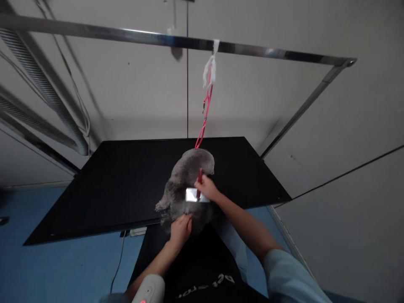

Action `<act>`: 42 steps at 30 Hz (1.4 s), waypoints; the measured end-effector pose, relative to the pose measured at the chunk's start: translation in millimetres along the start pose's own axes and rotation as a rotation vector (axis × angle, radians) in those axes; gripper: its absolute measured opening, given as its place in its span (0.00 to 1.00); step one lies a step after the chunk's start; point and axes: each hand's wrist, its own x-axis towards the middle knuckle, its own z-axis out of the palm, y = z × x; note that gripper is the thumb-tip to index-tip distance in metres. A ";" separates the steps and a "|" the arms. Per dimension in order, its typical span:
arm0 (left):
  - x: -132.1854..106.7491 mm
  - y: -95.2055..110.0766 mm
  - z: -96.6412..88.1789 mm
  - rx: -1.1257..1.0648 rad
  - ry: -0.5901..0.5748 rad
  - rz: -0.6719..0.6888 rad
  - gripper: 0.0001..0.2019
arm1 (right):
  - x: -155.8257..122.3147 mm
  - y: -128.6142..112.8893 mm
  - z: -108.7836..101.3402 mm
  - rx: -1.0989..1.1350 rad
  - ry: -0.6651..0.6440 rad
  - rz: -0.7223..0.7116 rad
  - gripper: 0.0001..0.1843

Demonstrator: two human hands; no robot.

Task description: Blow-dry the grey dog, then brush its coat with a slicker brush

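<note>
A small grey curly-coated dog (184,185) stands on a black grooming table (120,185), facing away from me. A pink leash (204,113) runs from its neck up to a metal overhead bar (259,51). My right hand (205,187) is closed round the red handle of a brush with a shiny metal head (195,195), held against the dog's back. My left hand (180,229) is closed on the fur at the dog's rear, near the table's front edge.
A corrugated hose (41,84) and cables run down the wall at the left. The floor (63,269) is blue, with a cord hanging below the table. A white device with a red light (149,291) sits at the bottom edge, over my black apron.
</note>
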 end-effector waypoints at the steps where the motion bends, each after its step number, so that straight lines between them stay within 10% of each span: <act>1: -1.1 0.1 0.6 -0.013 0.009 -0.004 0.13 | -0.1 -2.6 -1.6 -0.008 0.075 0.001 0.09; 3: -1.3 0.1 0.9 -0.035 0.024 -0.013 0.13 | -2.1 -5.6 -2.7 -0.007 0.167 -0.035 0.10; 8: 0.3 0.9 0.3 -0.051 0.018 -0.030 0.13 | -14.2 -1.2 6.4 -0.043 -0.149 -0.046 0.08; 12: -0.1 0.5 -0.2 -0.017 0.016 -0.018 0.13 | -16.6 -0.2 7.5 0.015 0.227 -0.027 0.10; 16: 0.1 -0.2 0.8 0.042 0.001 0.005 0.13 | -18.5 -1.6 8.4 0.027 -0.159 -0.066 0.09; 20: -0.7 0.0 1.9 0.052 0.016 0.023 0.12 | -16.7 -4.0 4.3 -0.008 0.192 -0.029 0.09; 25: -0.5 1.4 1.2 0.061 0.030 0.043 0.12 | -26.0 -5.0 9.5 -0.061 -0.202 -0.091 0.07; 29: 0.5 1.5 1.1 0.079 0.095 0.098 0.12 | -30.1 -3.0 11.2 -0.112 0.122 -0.060 0.09; 33: 0.9 1.5 0.0 0.088 0.118 0.121 0.12 | -32.1 0.2 12.5 -0.070 -0.136 -0.064 0.08; 38: 0.7 1.3 -1.0 0.087 0.121 0.131 0.12 | -30.0 -1.0 8.5 -0.120 0.146 -0.058 0.10; 42: 1.1 0.2 -0.5 0.086 0.114 0.133 0.12 | -33.7 -3.1 11.8 -0.112 -0.141 -0.045 0.08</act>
